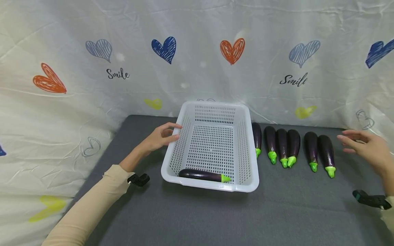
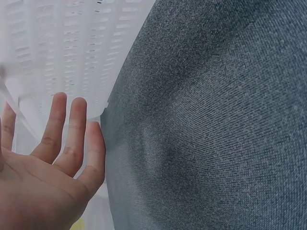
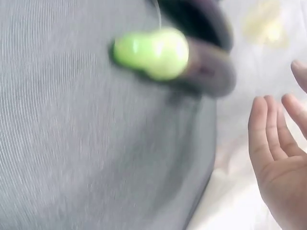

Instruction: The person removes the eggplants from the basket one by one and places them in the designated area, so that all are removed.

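A white perforated plastic basket [image 1: 210, 187] stands on the grey table cover, with one dark purple eggplant [image 1: 200, 175] lying along its near side. My left hand [image 1: 161, 136] is at the basket's left rim, fingertips right at the edge. In the left wrist view, the fingers [image 2: 72, 139] extend beside the basket's outer wall [image 2: 76, 52]. Off to the right, my right hand [image 1: 366, 147] is held with loosely extended fingers and nothing in it. The nearest thing to it is the rightmost eggplant [image 1: 326, 150], which lies with its green stem towards me.
Several more eggplants [image 1: 282, 143] lie in a row between the basket and my right hand, stems facing me. One of them [image 1: 257, 135] is partly hidden by the basket's right side. A white curtain [image 1: 197, 78] printed with hearts hangs behind the table.
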Motion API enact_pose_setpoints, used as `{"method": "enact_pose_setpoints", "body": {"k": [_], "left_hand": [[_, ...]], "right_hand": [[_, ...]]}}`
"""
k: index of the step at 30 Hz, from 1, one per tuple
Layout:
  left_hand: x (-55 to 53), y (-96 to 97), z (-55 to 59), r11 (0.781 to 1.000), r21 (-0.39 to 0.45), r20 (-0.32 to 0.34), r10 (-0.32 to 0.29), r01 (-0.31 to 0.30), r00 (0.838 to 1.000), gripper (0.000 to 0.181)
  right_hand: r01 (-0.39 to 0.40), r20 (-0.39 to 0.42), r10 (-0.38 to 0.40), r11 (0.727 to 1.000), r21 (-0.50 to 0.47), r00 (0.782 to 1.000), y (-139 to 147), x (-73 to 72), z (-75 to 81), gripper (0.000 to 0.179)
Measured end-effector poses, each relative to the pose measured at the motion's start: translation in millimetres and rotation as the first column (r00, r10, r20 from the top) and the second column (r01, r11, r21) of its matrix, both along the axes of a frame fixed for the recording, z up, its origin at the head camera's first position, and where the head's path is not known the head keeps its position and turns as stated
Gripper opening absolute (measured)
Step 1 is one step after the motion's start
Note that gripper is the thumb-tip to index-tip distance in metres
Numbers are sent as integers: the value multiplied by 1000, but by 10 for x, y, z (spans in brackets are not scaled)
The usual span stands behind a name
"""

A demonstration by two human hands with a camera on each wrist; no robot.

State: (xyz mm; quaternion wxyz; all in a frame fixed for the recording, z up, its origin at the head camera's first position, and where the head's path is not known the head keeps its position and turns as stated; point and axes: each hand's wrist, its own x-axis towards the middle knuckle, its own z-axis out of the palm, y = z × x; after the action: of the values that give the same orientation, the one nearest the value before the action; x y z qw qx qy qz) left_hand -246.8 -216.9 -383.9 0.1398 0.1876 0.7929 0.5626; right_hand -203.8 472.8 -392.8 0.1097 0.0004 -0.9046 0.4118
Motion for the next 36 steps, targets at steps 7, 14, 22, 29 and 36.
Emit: {"method": "enact_pose_setpoints", "body": {"k": [7,14,22,29,36], "left_hand": [[-13,-3,-16,1000,18,-5,-10,10,1000,46],[-16,-1,-23,1000,20,-8,-9,9,1000,47],[-14,-9,-29,1000,12,-11,-7,8,1000,47],[-12,-5,-26,1000,12,-8,-2,2,1000,45],[-8,3,-22,1000,11,-10,2,-1,1000,45]], "right_hand": [[-111,-46,105,983,-144,993,-378,-10,154,21],[-226,-72,215,894,-387,974,-769,-29,290,25],[-264,-57,259,915,-306,964,-1218,26,376,28],[-361,-86,360,831,-422,929,-1492,105,408,29],[-381,-94,382,808,-450,919,-1737,176,450,28]]}}
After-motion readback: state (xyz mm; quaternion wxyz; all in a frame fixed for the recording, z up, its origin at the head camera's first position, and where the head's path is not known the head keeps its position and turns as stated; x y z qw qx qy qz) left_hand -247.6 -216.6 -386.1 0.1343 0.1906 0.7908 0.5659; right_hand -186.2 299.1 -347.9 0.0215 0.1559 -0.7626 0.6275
